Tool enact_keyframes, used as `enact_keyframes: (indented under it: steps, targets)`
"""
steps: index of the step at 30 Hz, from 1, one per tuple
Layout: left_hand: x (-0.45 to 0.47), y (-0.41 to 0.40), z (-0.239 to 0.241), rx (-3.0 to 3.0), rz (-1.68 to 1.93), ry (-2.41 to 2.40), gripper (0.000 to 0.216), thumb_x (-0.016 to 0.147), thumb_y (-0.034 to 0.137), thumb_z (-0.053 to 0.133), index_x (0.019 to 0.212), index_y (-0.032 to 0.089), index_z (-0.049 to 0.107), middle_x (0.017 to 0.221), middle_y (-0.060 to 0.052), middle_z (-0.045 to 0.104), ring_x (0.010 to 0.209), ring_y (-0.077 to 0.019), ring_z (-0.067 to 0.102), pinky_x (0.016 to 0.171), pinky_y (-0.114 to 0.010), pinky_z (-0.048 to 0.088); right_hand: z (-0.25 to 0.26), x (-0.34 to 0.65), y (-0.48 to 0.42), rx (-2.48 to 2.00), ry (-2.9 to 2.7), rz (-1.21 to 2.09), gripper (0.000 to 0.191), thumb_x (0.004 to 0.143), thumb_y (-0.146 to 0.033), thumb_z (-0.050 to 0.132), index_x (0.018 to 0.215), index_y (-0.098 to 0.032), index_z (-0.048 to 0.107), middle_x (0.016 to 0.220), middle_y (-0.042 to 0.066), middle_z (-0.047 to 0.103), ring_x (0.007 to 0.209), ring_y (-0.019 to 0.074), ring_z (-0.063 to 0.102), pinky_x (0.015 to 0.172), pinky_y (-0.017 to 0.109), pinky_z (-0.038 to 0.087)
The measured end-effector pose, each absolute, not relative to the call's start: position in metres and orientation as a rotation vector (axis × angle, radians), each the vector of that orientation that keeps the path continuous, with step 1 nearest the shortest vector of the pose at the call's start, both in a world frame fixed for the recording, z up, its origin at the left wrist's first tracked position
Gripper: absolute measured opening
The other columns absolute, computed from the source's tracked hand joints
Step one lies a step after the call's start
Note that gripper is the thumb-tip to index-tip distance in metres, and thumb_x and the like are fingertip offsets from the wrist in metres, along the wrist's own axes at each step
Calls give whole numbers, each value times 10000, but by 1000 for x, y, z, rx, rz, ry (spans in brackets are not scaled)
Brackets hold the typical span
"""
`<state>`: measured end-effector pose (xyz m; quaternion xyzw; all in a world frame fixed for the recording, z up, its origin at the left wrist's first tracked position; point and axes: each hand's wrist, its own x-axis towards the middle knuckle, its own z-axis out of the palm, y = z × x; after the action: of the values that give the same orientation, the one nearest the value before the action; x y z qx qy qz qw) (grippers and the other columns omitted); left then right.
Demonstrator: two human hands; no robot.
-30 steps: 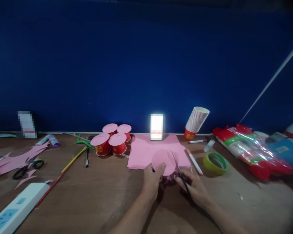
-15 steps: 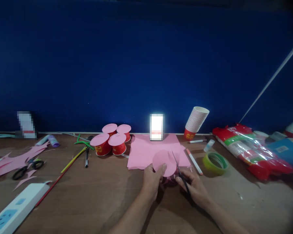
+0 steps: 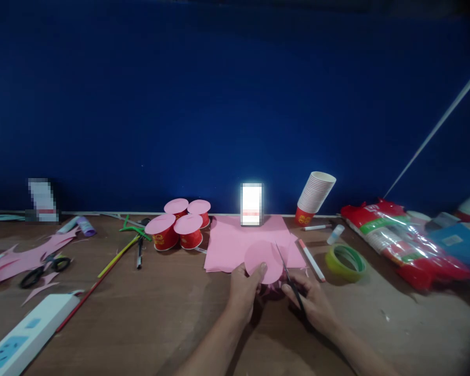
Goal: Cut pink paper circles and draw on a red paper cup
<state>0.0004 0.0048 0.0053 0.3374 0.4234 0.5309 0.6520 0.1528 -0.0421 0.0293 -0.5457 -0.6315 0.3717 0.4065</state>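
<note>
Apparently at the trimming step. Find the pink disc [image 3: 264,254] at the near edge of the pink sheets [image 3: 235,237] — clamped by the left grip [image 3: 243,293], thumb on top. Note the scissors [image 3: 294,291] clamped in the right grip [image 3: 312,298], blades beside the disc's right edge; cannot tell whether touching. Next, probably rotate the disc — feeding any uneven rim steadily between the blades.

Paper disc [image 3: 260,257] between four cups [image 3: 165,238], left, and tape roll [image 3: 343,269], right.
</note>
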Motion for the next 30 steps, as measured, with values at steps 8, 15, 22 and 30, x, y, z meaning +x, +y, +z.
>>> enact_keyframes:
  steps: [8, 15, 22, 30]
  targets:
    - [1, 4, 11, 774, 1195, 958, 408, 579, 468, 766, 681, 125, 570, 457, 73, 417, 393, -41, 289, 375, -191, 244, 27, 153, -43, -1375, -1537, 1017, 297, 825, -455, 561, 878, -174, 642, 678, -4, 563, 554, 116, 485, 479, 202, 403]
    - [0, 4, 14, 782, 1172, 976, 406, 583, 472, 762, 668, 135, 552, 429, 90, 366, 400, -44, 273, 383, -193, 232, 27, 153, -43, -1377, -1533, 1014, 344, 825, -467, 557, 946, -160, 654, 742, 24, 601, 640, 152, 533, 553, 235, 443]
    - [0, 3, 13, 797, 1178, 963, 370, 624, 441, 742, 692, 136, 545, 438, 91, 366, 402, -44, 263, 380, -196, 226, 28, 152, -43, -1375, -1529, 1004, 280, 814, -440, 579, 866, -174, 648, 648, -13, 554, 540, 118, 469, 488, 210, 392]
    - [1, 4, 11, 749, 1229, 948, 388, 598, 450, 755, 649, 138, 530, 454, 86, 377, 407, -39, 265, 384, -194, 216, 22, 155, -42, -1363, -1580, 988, 237, 846, -406, 555, 826, -175, 604, 645, -18, 515, 541, 108, 433, 498, 207, 373]
